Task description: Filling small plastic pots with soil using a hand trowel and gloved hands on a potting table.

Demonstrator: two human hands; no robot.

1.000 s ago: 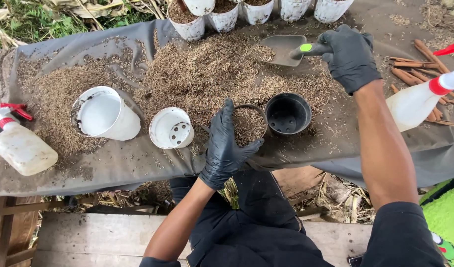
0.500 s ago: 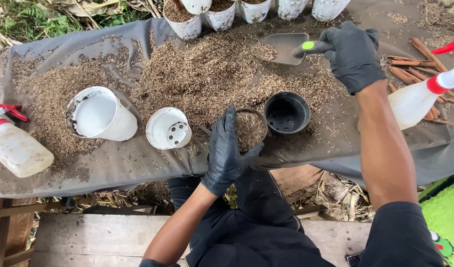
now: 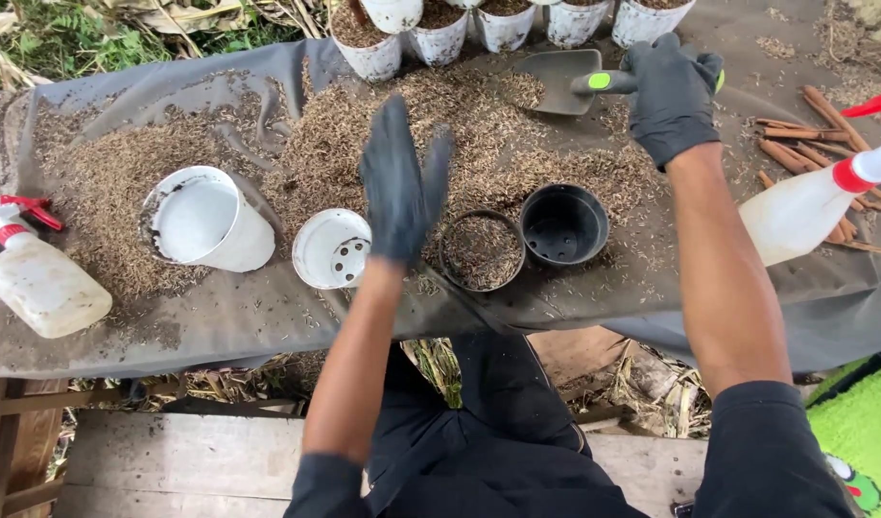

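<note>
We take the filled black pot point(image 3: 481, 251) as our landmark — it sits on the grey sheet point(image 3: 268, 317) that covers the counter, packed to the rim with dry brown husk. Our left hand point(image 3: 400, 187), in a black glove, hovers just to the left of that pot and a little above it, fingers straight and spread flat, gripping nothing; we cannot tell whether it touches the pot's rim. Touching the pot on its right stands an empty black pot point(image 3: 563, 224), its drain holes showing. Beyond that, further from us and to the right, our right hand point(image 3: 669, 91) is closed around the handle of a small trowel point(image 3: 563, 79), whose dark blade lies flat over the husk heap point(image 3: 460, 134).

Left of the landmark pot, just past our left hand, a small white pot point(image 3: 331, 247) lies tipped with its holed bottom facing up at us — and further left a larger white pot point(image 3: 208, 219) leans on its side. At the far left edge rests a spray bottle with a red trigger point(image 3: 33, 273). Well to the right, a second spray bottle point(image 3: 813, 203) lies over a scatter of brown sticks point(image 3: 805, 144). Behind the heap stands a row of filled white pots point(image 3: 440, 34).
</note>
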